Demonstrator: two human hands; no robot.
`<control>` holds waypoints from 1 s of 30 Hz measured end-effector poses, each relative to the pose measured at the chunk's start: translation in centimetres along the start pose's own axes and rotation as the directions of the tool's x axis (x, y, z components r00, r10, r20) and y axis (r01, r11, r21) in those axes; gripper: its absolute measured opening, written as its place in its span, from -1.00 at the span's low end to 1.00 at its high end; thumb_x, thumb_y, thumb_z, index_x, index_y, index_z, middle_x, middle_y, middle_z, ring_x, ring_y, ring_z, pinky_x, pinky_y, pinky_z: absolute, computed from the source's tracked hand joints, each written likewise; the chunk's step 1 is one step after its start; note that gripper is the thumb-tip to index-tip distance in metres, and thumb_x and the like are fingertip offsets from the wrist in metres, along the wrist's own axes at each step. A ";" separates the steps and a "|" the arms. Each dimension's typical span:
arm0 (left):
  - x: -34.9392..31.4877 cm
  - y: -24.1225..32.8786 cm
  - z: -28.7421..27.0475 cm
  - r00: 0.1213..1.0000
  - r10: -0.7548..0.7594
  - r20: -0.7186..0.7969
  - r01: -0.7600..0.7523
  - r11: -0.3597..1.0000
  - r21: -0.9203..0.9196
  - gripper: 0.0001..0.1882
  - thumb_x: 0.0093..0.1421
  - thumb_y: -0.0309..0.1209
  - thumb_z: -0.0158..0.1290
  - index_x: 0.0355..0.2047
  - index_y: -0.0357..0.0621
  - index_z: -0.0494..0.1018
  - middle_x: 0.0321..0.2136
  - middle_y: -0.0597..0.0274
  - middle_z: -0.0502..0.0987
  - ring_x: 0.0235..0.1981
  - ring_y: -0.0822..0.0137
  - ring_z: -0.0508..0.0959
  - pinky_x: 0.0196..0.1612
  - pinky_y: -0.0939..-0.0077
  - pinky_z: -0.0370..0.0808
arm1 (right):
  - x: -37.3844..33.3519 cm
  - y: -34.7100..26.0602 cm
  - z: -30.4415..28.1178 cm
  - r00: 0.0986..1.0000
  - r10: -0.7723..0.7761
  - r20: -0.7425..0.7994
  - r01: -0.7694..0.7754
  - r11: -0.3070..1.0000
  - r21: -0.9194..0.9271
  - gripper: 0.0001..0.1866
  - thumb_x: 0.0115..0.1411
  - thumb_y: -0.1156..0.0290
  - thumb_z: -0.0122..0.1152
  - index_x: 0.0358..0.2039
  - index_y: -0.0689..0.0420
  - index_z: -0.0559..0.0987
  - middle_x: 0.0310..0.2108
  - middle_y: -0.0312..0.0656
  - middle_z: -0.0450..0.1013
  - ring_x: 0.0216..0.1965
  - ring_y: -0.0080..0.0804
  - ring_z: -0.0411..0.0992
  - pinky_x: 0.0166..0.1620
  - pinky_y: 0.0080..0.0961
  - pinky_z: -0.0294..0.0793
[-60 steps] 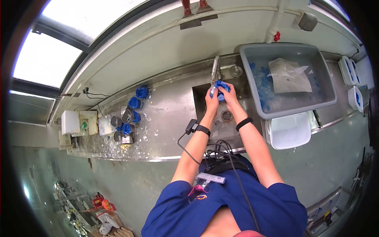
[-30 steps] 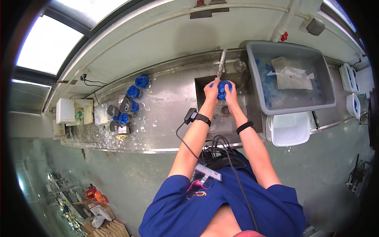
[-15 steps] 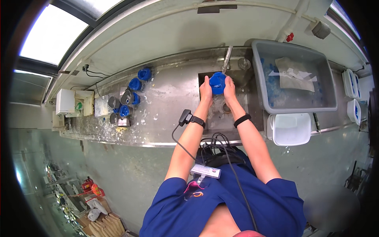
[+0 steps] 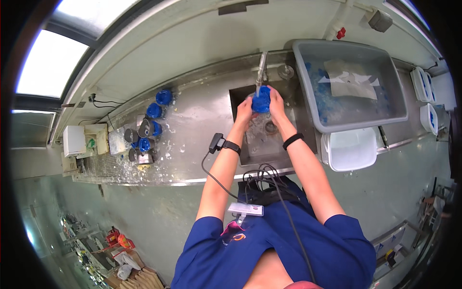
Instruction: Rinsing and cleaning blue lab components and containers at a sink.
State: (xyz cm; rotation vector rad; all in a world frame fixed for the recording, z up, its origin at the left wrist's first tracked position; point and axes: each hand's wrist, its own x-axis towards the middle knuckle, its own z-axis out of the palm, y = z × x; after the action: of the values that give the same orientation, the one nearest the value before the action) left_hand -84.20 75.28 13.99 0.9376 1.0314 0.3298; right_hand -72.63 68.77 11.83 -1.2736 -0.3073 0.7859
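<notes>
Above the steel sink (image 4: 257,153), both my hands hold a blue rounded piece (image 4: 261,101), its face hollow and uneven. My left hand (image 4: 244,111) grips its left side and my right hand (image 4: 276,104) is wrapped round its right side. The piece sits right under the mouth of the metal tap (image 4: 261,72), where water seems to run onto it. Fingers beneath the piece are hidden. Similar blue pieces (image 4: 164,97) lie on the counter to the left, among several grey metal cups (image 4: 146,128).
A large grey tub (image 4: 358,124) with water, blue bits and a pale sheet stands right of the sink. In front of it is a white plastic container (image 4: 353,153). White residue spots the steel counter (image 4: 199,130). A cable (image 4: 288,216) hangs along my front.
The blue piece has been tipped in my hands, so its hollow, uneven face now shows under the tap. My left hand has shifted lower around it. The whole view has moved slightly.
</notes>
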 end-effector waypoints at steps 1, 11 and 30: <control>-0.4 0.3 0.0 1.000 -0.018 0.018 0.019 0.996 -0.087 -0.58 0.41 -0.06 -0.22 0.07 -0.01 0.38 -0.05 0.28 0.45 -0.01 0.33 0.45 0.03 0.08 0.43 | 0.0 -0.1 0.2 1.000 0.016 -0.001 -0.016 1.000 -0.003 -0.54 0.44 0.15 -0.18 0.16 0.19 0.41 0.01 -0.18 0.45 0.03 -0.49 0.38 0.10 -0.53 0.32; 1.5 0.7 -3.7 0.982 0.146 0.121 -0.080 0.898 -0.433 -0.64 0.44 -0.21 -0.25 0.14 -0.03 0.31 0.05 0.24 0.42 0.09 0.29 0.41 0.20 0.19 0.34 | 1.1 -2.3 1.4 0.934 0.027 0.355 0.025 0.989 -0.143 -0.37 0.21 0.29 0.27 0.25 0.17 0.30 0.03 -0.16 0.43 -0.01 -0.46 0.40 0.08 -0.50 0.39; 4.6 3.0 -39.4 0.694 0.672 -0.256 0.084 0.278 0.957 -0.31 -0.02 -0.05 0.27 0.04 -0.22 0.43 0.00 -0.16 0.46 0.08 -0.08 0.42 0.14 0.10 0.34 | -13.8 -0.2 -6.7 0.621 -0.485 0.615 0.700 -0.008 -0.714 -0.60 -0.08 0.54 0.19 -0.17 -0.08 0.56 -0.03 -0.09 0.31 0.06 -0.10 0.29 0.22 0.18 0.20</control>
State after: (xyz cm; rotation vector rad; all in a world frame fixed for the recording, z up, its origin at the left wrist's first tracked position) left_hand -114.56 99.87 6.48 2.2956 1.7391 0.4072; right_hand -78.23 54.58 12.95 -1.8998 -1.6155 -0.2192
